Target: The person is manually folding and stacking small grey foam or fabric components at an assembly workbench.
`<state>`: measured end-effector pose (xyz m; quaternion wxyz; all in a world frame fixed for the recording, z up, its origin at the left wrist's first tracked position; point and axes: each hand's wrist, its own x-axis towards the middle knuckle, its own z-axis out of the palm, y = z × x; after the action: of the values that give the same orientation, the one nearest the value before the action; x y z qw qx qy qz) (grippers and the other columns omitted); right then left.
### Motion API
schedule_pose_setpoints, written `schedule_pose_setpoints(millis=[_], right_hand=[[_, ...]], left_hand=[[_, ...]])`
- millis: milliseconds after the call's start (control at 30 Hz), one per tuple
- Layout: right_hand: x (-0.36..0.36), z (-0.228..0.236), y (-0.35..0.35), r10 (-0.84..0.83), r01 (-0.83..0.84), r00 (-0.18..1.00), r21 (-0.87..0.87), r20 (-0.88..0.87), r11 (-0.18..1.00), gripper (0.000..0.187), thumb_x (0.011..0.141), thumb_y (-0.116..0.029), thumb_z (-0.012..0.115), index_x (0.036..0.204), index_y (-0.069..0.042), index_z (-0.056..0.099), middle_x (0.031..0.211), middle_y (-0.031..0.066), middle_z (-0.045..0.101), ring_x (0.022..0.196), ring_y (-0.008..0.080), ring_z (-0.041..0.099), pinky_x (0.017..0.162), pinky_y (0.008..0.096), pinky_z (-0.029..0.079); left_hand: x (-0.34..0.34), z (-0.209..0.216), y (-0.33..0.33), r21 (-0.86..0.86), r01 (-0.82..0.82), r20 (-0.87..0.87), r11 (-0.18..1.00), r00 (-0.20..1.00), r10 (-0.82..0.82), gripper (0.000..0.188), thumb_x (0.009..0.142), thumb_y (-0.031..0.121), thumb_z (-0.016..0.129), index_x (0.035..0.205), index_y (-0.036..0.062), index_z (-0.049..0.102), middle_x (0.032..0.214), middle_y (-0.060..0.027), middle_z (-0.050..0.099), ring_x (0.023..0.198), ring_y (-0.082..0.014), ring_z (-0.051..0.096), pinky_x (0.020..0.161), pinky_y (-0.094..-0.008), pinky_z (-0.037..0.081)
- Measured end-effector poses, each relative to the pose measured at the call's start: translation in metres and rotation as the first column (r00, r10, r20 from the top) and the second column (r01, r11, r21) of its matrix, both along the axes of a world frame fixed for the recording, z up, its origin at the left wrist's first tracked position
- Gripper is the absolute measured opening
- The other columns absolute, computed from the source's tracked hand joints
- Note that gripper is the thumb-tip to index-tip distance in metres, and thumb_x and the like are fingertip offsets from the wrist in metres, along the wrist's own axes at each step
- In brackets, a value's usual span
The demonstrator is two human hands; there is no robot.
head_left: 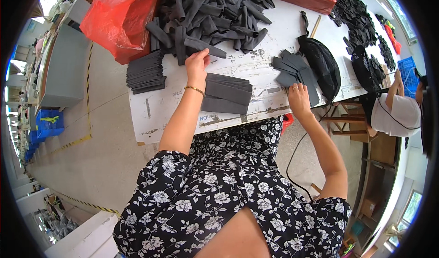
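At the near edge of a big heap of dark grey fabric strips, my left hand is closed, its fingertips pinching one folded strip. Just to the right of that wrist lies a neat stack of flat dark fabric pieces. My right hand, wearing a ring, rests its fingers on a fanned group of loose flat pieces. Those fingers look loosely apart; the thumb is mostly hidden. A tall, tidy pile of dark pieces stands left of my left hand.
Red plastic bags flank the heap on the worn white table. A black mesh-covered object lies right of my right hand, with a cable hanging down. More dark pieces spread at far right. Another person sits there.
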<state>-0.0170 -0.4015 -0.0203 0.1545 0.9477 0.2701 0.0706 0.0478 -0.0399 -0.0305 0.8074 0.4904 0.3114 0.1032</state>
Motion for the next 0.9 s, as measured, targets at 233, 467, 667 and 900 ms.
schedule_pose_setpoints(millis=[233, 467, 667, 900], right_hand=[[0.005, 0.027, 0.001, -0.029, 0.001, 0.999, 0.597, 0.037, 0.802, 0.017, 0.083, -0.003, 0.057, 0.1, -0.003, 0.059, 0.115, 0.0171, 0.061, 0.101, 0.0357, 0.059, 0.084, 0.0445, 0.048], [0.007, 0.085, 0.138, 0.251, -0.251, 0.963, 0.664, 0.098, 0.704, 0.06, 0.08, 0.003, 0.055, 0.135, -0.019, 0.051, 0.128, 0.0214, 0.053, 0.101, 0.0342, 0.057, 0.093, 0.0426, 0.045], [-0.005, 0.076, 0.167, 0.408, -0.247, 0.912, 0.835, 0.029, 0.493, 0.044, 0.079, -0.001, 0.065, 0.121, -0.013, 0.063, 0.111, 0.0181, 0.063, 0.096, 0.0334, 0.057, 0.086, 0.041, 0.046], [0.0, 0.096, 0.145, 0.352, 0.22, 0.894, 0.957, -0.276, 0.191, 0.018, 0.08, -0.001, 0.071, 0.097, 0.0, 0.065, 0.103, 0.0064, 0.062, 0.093, 0.0144, 0.057, 0.083, 0.0259, 0.044]], left_hand=[[-0.038, 0.035, 0.004, -0.332, 0.237, 0.209, 0.913, 0.962, -0.174, 0.016, 0.092, 0.003, 0.054, 0.103, -0.0092, 0.056, 0.102, -0.0215, 0.064, 0.102, -0.0361, 0.064, 0.093, -0.0483, 0.054], [-0.076, 0.058, -0.028, -0.395, 0.378, 0.282, 0.837, 0.917, -0.281, 0.021, 0.093, 0.004, 0.051, 0.112, -0.0036, 0.058, 0.105, -0.0144, 0.064, 0.095, -0.0262, 0.066, 0.081, -0.0421, 0.058], [-0.094, 0.075, -0.024, -0.166, 0.37, 0.229, 0.914, 0.916, -0.329, 0.03, 0.092, 0.006, 0.057, 0.12, -0.0016, 0.057, 0.103, -0.0092, 0.063, 0.088, -0.0192, 0.064, 0.073, -0.0369, 0.058], [-0.098, 0.073, -0.002, -0.385, 0.4, 0.398, 0.832, 0.885, -0.242, 0.026, 0.087, -0.003, 0.056, 0.113, -0.0055, 0.053, 0.104, -0.0165, 0.062, 0.102, -0.0316, 0.063, 0.084, -0.0416, 0.056]])
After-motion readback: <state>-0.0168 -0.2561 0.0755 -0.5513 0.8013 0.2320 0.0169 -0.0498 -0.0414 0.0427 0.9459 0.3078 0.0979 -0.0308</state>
